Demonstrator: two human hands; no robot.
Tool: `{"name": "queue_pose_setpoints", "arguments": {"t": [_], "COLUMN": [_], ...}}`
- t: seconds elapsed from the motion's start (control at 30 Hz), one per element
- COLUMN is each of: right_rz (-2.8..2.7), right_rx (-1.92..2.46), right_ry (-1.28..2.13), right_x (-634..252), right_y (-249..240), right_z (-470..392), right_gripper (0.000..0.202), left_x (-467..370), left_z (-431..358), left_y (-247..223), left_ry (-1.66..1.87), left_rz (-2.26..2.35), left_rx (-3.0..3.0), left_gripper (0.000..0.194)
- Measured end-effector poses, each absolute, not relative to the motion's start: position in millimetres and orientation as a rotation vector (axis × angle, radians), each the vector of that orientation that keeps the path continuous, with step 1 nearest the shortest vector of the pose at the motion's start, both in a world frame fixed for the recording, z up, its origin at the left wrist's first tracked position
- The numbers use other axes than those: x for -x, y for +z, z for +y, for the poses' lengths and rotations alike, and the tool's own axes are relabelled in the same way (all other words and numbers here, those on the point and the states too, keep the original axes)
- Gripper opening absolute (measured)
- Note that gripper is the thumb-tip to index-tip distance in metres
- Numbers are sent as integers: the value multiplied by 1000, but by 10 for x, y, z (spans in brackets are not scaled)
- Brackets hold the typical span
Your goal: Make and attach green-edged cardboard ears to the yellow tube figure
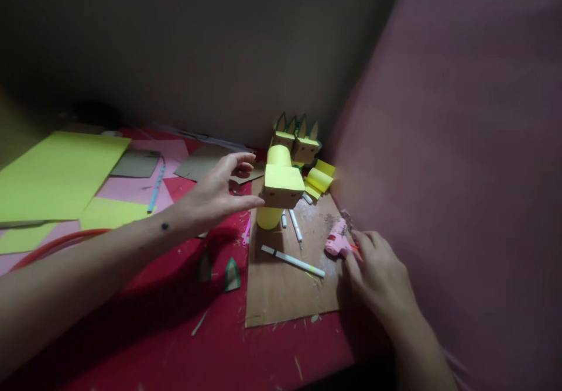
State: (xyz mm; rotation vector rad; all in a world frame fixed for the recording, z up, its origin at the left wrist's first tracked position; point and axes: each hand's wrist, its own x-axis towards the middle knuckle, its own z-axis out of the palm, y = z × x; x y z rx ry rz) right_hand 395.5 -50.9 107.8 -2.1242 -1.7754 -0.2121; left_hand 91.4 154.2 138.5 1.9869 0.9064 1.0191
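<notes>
My left hand [217,189] is open beside a figure made of a yellow paper tube with a yellow-topped cardboard box [283,185] across it. Its thumb tip reaches the box's left edge; whether it touches, I cannot tell. The tube's lower end [268,218] stands on a brown board [281,297]. At the board's right edge, my right hand [380,274] has its fingers closed around the back of a pink glue gun [337,237], with an orange part showing between thumb and fingers. Behind the box stand similar yellow box pieces [306,145] with pointed, green-edged cardboard tips.
A white marker [293,261] and smaller pens [295,225] lie on the board. Green-edged cardboard points [232,275] rest on the red table cover [167,326]. Yellow sheets [57,174], a blue striped pencil [156,189] and grey card [136,163] are at left. Folded yellow paper [319,179] sits behind.
</notes>
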Motion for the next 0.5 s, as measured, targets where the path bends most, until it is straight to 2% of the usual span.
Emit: {"name": "queue_pose_setpoints", "arguments": {"t": [0.1, 0.17, 0.23, 0.33, 0.5], "right_rz": [-1966, -2160, -2329, -2391, -2420], "right_rx": [1915, 1759, 1781, 1825, 1936], "right_ry": [-5, 300, 526, 576, 642], "right_x": [-3548, -3186, -2835, -2459, -2235], "right_y": [1235, 1307, 1351, 1374, 1382], "right_z": [-498, -406, -265, -59, 65], "right_gripper": [30, 24, 28, 27, 37], "left_x": [-597, -408, -270, -150, -61], "left_z": [1488, 1443, 1392, 1317, 1260], "left_y": [1513, 1525, 1467, 1317, 1131], "left_ry": [868, 677, 496, 283, 92], "left_rz": [988, 1008, 1011, 964, 901], "left_rx": [-2088, -2151, -2202, -2299, -2440], "left_gripper": [66, 49, 42, 32, 17]}}
